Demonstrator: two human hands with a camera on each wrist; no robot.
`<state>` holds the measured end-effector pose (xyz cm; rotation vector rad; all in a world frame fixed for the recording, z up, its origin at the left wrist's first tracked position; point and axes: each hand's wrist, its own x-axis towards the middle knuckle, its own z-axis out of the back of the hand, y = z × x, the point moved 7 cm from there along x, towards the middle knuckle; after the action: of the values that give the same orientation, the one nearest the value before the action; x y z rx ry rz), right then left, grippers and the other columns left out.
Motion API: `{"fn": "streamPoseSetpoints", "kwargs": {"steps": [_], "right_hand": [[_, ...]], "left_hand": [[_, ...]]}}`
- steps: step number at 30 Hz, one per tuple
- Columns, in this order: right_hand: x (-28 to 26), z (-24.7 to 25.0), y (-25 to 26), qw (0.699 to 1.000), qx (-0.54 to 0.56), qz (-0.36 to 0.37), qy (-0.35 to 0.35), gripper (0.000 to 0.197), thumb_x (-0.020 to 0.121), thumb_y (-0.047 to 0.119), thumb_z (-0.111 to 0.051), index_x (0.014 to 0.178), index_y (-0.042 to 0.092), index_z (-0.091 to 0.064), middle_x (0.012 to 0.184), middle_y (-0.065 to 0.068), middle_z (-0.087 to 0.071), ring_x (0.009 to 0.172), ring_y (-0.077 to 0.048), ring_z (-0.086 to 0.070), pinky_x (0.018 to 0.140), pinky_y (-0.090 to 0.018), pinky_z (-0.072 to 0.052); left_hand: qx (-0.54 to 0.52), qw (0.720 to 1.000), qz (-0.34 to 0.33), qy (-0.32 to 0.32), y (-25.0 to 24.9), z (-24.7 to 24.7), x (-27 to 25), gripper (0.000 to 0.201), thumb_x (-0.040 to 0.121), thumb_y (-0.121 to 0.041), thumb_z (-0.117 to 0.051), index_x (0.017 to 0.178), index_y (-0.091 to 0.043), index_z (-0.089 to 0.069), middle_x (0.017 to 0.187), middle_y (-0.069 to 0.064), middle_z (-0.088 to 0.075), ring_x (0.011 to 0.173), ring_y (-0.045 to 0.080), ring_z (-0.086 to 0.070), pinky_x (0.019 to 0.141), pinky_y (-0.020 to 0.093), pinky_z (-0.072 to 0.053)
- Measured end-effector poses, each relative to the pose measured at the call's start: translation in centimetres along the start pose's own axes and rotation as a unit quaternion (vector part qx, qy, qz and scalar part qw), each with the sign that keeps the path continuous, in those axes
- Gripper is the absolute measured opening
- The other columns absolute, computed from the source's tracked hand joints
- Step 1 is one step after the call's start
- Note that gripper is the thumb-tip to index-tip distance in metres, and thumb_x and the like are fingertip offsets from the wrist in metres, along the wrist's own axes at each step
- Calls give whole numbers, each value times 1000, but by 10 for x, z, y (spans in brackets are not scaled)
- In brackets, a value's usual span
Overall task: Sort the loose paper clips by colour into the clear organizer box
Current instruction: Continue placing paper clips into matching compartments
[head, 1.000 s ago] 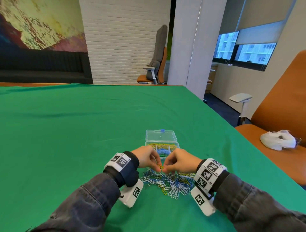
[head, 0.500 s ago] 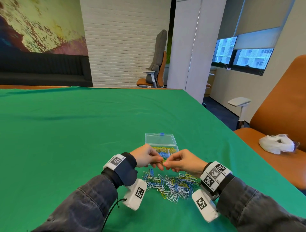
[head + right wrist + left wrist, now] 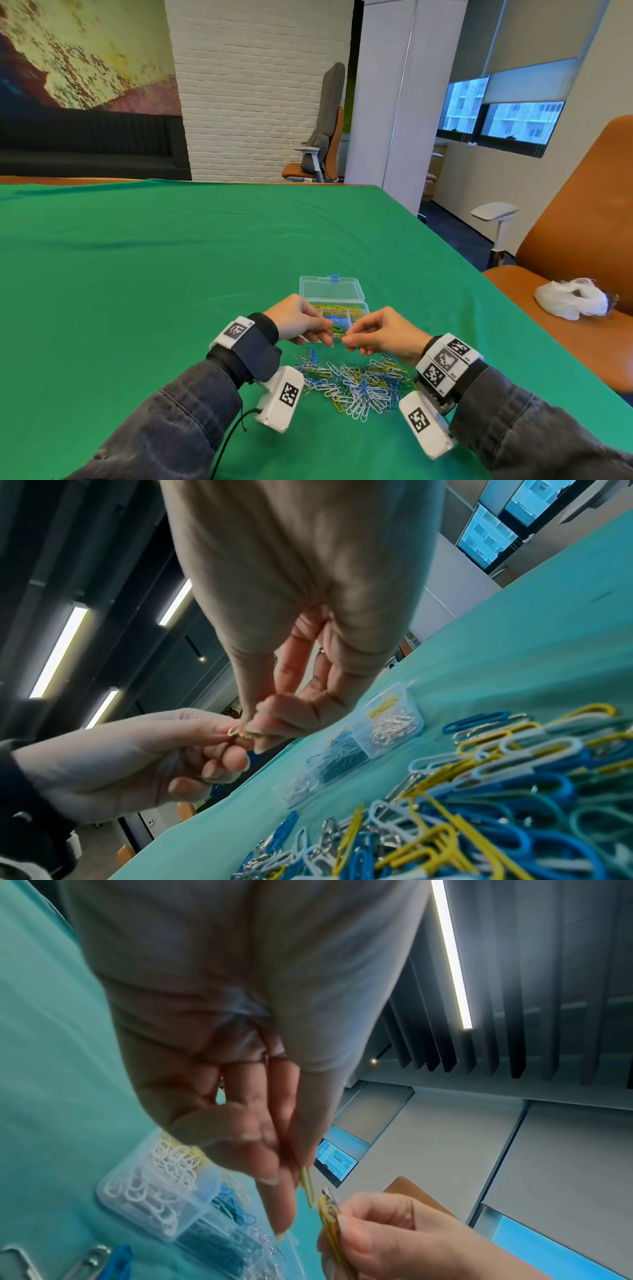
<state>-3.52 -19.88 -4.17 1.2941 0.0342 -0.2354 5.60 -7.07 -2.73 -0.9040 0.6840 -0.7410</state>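
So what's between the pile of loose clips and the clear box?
In the head view, both hands, left hand and right hand, pinching yellow paper clips.

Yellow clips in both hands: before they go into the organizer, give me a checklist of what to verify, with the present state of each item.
1. Left hand pinches a yellow clip: ok.
2. Right hand pinches its bunch of yellow clips: ok.
3. The two hands' clips are fully unhooked from each other: cannot tell, their ends almost meet.
4. Organizer box lid open: ok.
5. Yellow compartment is reachable past the hands: ok, it sits just behind them.
6. Loose pile lies clear of the box: ok.
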Motion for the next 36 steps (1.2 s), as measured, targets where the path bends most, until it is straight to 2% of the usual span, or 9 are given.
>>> {"fn": "streamPoseSetpoints", "kwargs": {"steps": [4, 9, 15, 19, 24, 28, 30, 33, 36], "right_hand": [[0, 0, -2, 1000, 8, -7, -2, 8, 80, 10, -74, 83, 3, -72, 72, -7, -70, 54, -9, -56, 53, -16, -47], [-1, 0, -4, 1000, 0, -13, -12, 7, 82, 11, -73, 80, 5, -72, 71, -7, -68, 55, -9, -55, 54, -16, -46], [0, -5, -2, 999, -41, -9, -2, 8, 84, 12, -71, 78, 8, -70, 68, -3, -67, 56, -8, -55, 55, -17, -46], [-3, 1, 0, 999, -44, 8, -5, 8, 84, 14, -72, 78, 8, -70, 69, -3, -68, 56, -8, -57, 55, -16, -46], [-6, 17, -3, 999, -38, 14, -18, 12, 83, 13, -72, 83, 1, -70, 68, -4, -68, 55, -7, -56, 54, -16, -45], [-8, 35, -11, 998, -49, 2, -38, 10, 84, 12, -72, 80, 2, -70, 65, -2, -68, 53, -6, -56, 53, -16, -46], [-10, 45, -15, 997, -58, -1, -55, 10, 84, 12, -72, 79, 4, -70, 64, -1, -68, 53, -6, -56, 53, -16, -45], [-14, 58, -22, 995, -56, -5, -77, 9, 84, 11, -72, 78, 4, -69, 63, -2, -68, 51, -5, -56, 52, -16, -45], [-18, 65, -27, 995, -62, -9, -81, 10, 84, 12, -72, 79, 4, -70, 64, -3, -69, 53, -6, -56, 53, -16, -46]], "left_hand": [[18, 1000, -7, 0, 1, 1, -1, 16, 88, -20, -70, 91, -5, -75, 86, 2, -75, 59, 1, -58, 51, 14, -47], [43, 999, -30, 3, -3, 0, -2, 4, 83, -16, -75, 85, -12, -76, 80, 0, -75, 66, 6, -62, 51, 18, -49], [64, 996, -53, -11, -7, -10, 0, 8, 82, -20, -76, 79, -14, -72, 77, 1, -74, 66, 8, -64, 51, 20, -50], [28, 997, -54, -37, -7, -6, 0, 11, 84, -20, -74, 85, -10, -71, 77, 1, -73, 64, 6, -63, 48, 18, -49], [5, 997, -54, -50, -8, 1, 2, 9, 85, -20, -74, 86, -12, -71, 83, 4, -74, 66, 5, -62, 48, 18, -49], [13, 998, -46, -40, -14, -2, 13, 11, 85, -18, -73, 89, -8, -70, 79, 4, -71, 57, 2, -58, 46, 17, -46], [26, 998, -39, -38, -18, -6, 24, 12, 85, -18, -73, 89, -7, -69, 80, 6, -70, 56, 5, -55, 44, 18, -45], [75, 995, -29, -56, -26, -12, 44, 10, 84, -17, -74, 78, -14, -67, 80, 8, -72, 57, 13, -54, 44, 19, -45], [138, 989, -16, -58, -33, -22, 59, 12, 86, -14, -72, 77, -14, -64, 86, 11, -74, 56, 13, -59, 44, 19, -45]]}}
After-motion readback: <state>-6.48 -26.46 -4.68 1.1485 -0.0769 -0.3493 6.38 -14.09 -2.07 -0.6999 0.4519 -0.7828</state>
